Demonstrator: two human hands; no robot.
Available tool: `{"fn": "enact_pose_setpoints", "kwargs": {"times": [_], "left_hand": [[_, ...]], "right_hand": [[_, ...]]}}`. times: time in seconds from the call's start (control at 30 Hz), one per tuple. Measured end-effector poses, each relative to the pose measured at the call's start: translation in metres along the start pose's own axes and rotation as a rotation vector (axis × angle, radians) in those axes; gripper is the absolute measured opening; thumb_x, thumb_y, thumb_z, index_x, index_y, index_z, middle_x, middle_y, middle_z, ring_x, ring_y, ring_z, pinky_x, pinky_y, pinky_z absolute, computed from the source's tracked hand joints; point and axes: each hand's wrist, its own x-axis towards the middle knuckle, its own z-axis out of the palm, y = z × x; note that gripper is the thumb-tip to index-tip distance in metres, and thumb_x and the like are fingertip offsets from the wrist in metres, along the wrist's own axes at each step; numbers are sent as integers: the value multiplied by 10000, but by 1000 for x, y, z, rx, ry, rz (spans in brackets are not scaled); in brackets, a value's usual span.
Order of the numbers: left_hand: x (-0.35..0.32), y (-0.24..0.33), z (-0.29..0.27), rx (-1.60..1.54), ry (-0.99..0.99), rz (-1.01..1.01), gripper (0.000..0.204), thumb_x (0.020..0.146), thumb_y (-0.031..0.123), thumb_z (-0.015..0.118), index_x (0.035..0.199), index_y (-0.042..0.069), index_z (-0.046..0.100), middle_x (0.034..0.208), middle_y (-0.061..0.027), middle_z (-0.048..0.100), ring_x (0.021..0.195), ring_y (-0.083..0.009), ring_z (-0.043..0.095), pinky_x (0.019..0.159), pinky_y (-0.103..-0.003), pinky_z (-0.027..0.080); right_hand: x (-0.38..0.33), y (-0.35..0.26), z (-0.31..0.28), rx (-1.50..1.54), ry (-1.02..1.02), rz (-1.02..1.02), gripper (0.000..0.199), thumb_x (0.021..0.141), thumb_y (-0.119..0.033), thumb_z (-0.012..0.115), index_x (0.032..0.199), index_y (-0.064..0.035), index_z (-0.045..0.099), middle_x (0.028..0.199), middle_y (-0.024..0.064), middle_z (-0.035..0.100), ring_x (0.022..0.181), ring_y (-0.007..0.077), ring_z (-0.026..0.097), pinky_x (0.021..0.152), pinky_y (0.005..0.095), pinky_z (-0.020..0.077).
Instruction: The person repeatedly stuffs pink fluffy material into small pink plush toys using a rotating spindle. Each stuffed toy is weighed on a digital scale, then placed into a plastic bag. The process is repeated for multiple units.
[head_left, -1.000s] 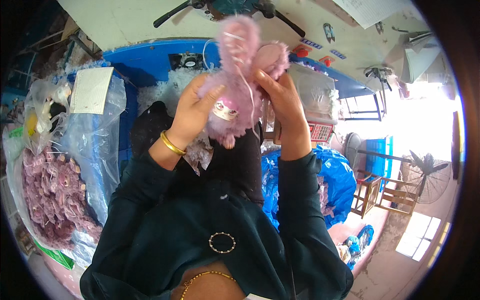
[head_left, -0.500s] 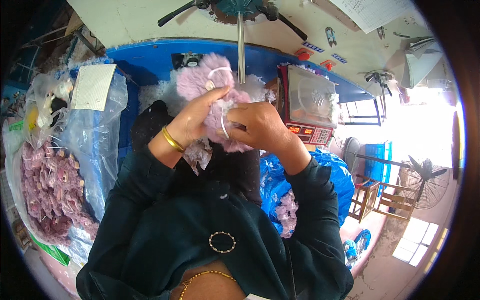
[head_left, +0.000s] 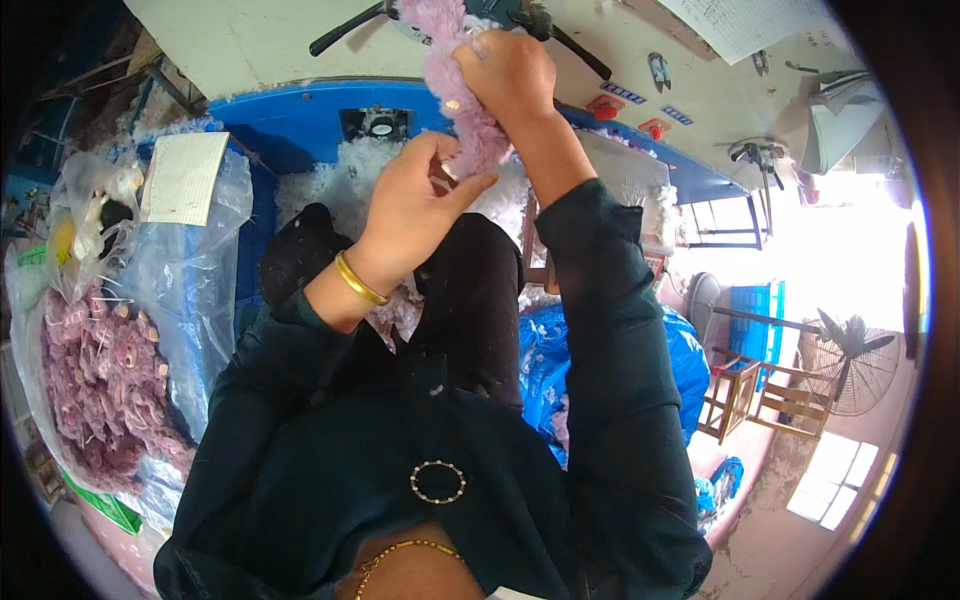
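Observation:
A fluffy pink plush toy skin (head_left: 458, 100) hangs lengthwise in front of the machine at the bench's edge. My right hand (head_left: 510, 75) grips its upper part with the fingers wrapped round the fur. Just below its lower end, my left hand (head_left: 420, 200) is open, thumb and fingers apart, the fingertips close to or touching the fur. The machine's metal tube does not show; whether the skin is over it or in front of it I cannot tell. Dark handles (head_left: 350, 28) stick out on either side of the machine.
White stuffing (head_left: 330, 185) lies loose below the blue bench edge (head_left: 270, 115). At left, a clear bag holds several pink plush pieces (head_left: 105, 385). Right of me are a blue plastic bag (head_left: 540, 350), a partly hidden scale (head_left: 630, 180) and a fan (head_left: 848, 365). Thread snips (head_left: 659, 72) lie on the bench.
The plush skin has moved up and away from my lap to the machine, carried by my right hand. My left hand has let go of its middle and opened beneath it.

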Motion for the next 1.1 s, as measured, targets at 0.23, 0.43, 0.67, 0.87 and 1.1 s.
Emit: {"fn": "enact_pose_setpoints", "kwargs": {"times": [0.23,0.43,0.67,0.87,1.1], "left_hand": [[-28,-33,-4,539,144,622,259,857,139,637,1038,-26,552,984,-149,614,894,-269,615,802,-373,483],[27,-35,-13,-1019,-139,-320,210,965,210,520,1079,35,545,900,-33,600,750,-120,613,733,-285,538],[12,-42,16,-1182,-70,-287,104,924,158,579,909,58,554,794,-17,574,691,-95,568,638,-252,474],[-30,-31,37,-649,100,82,169,854,32,616,1020,9,635,988,-59,651,924,-108,611,815,-263,476],[31,-26,1,-443,54,-23,229,820,-37,559,1041,-19,617,905,-88,666,684,-157,647,545,-245,500]], "right_hand": [[-52,-32,-31,140,-100,146,292,708,-314,631,653,-28,614,623,197,556,583,383,546,538,423,445],[-6,-21,-15,35,-120,293,344,716,-368,579,683,-37,664,714,190,636,707,387,626,639,454,505],[-2,-17,3,-84,-32,258,322,710,-352,578,726,-48,685,748,177,651,735,379,631,651,438,510],[-42,-42,-25,30,-114,264,340,705,-372,602,676,-36,647,700,199,614,676,388,603,602,462,476],[-2,-22,-11,29,-184,233,376,723,-403,580,739,-41,682,782,201,637,754,385,616,656,453,495]]}}
